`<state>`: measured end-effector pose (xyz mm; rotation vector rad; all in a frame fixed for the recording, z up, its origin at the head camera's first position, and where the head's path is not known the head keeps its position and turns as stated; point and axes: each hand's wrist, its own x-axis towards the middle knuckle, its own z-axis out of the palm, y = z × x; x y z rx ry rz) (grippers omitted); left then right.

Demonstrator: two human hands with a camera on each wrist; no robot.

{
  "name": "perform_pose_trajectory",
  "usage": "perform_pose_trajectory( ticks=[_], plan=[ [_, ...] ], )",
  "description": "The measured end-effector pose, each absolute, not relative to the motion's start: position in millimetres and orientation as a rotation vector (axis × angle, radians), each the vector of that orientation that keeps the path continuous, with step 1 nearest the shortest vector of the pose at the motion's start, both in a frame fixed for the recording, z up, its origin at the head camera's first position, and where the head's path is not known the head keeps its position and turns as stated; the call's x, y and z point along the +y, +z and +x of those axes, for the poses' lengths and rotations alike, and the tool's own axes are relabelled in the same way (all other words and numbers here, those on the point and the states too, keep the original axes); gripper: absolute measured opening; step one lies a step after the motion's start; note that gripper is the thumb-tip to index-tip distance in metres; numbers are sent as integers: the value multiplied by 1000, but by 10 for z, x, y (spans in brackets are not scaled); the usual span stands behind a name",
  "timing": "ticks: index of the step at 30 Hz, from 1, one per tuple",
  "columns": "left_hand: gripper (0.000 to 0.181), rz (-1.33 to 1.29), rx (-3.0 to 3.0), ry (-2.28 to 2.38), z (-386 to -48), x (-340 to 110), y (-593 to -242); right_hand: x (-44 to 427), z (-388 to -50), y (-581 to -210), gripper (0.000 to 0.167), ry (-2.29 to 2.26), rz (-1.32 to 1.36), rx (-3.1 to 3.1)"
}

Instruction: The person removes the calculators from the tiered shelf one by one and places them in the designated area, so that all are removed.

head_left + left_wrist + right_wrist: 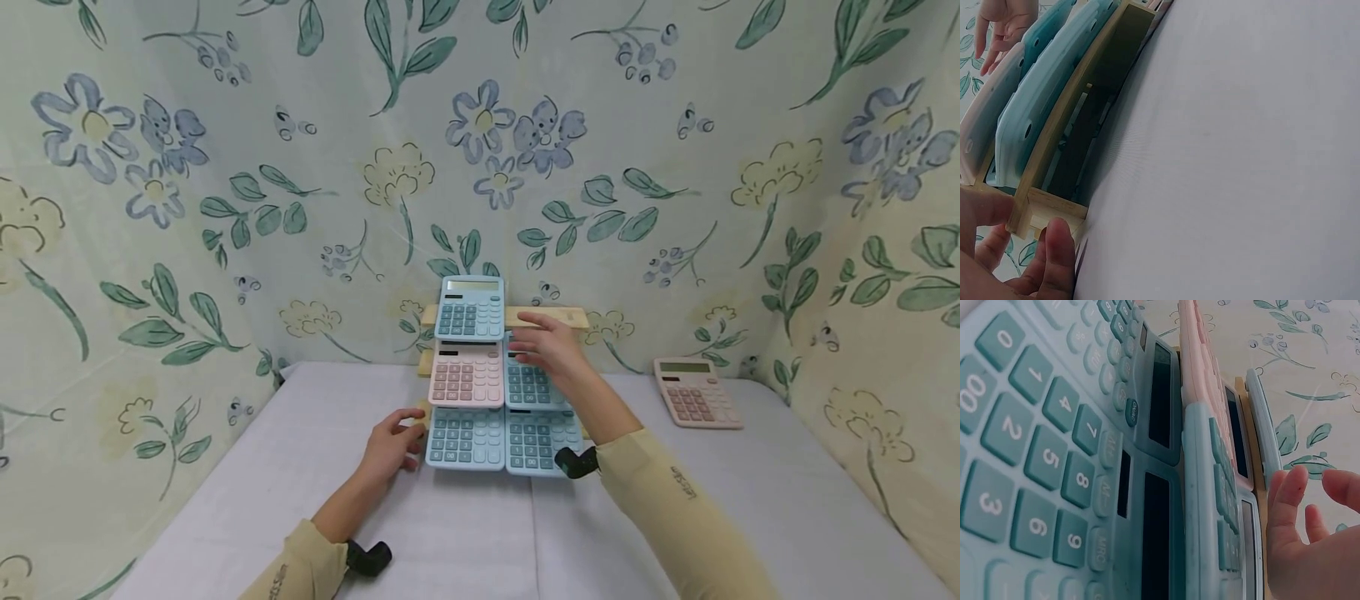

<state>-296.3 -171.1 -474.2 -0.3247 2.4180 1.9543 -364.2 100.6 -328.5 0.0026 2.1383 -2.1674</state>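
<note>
- Currently, the right hand (551,348) reaches over the right half of a wooden tiered rack (573,317); its fingers and thumb are well apart, with nothing held between them, and the fingertips are near the top tier.
- The left hand (386,450) is at the rack's lower left end, fingers loosely bent about the wooden corner; I cannot tell whether they grip it or only touch it.
- Tilted back on the rack are five calculators: a blue calculator (471,310) at the top left, a pink calculator (467,375) at middle left, another blue one (532,385) at middle right, partly hidden by the right hand, and two blue ones along the bottom, left (465,439) and right (536,442), side by side.
- A second pink calculator (699,393) lies on the white tablecloth (480,542), well to the right of the rack.
- Floral fabric (487,225) hangs behind the table.
- Both sleeves (675,500) are beige, with a black device (369,558) at each wrist.
</note>
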Motion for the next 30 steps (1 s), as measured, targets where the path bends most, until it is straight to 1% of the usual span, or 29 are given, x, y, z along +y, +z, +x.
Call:
perform_pose_trajectory(
  ticks=[11,30],
  plan=[
    [31,-332,2417,1958,-2979,-1700,-4739,920,-3762,-3300,52,-2173,62,2135],
    [33,-312,2431,1947,-2979,-1719,-4757,764,-3816,-3326,59,-2172,-2,2122]
  ],
)
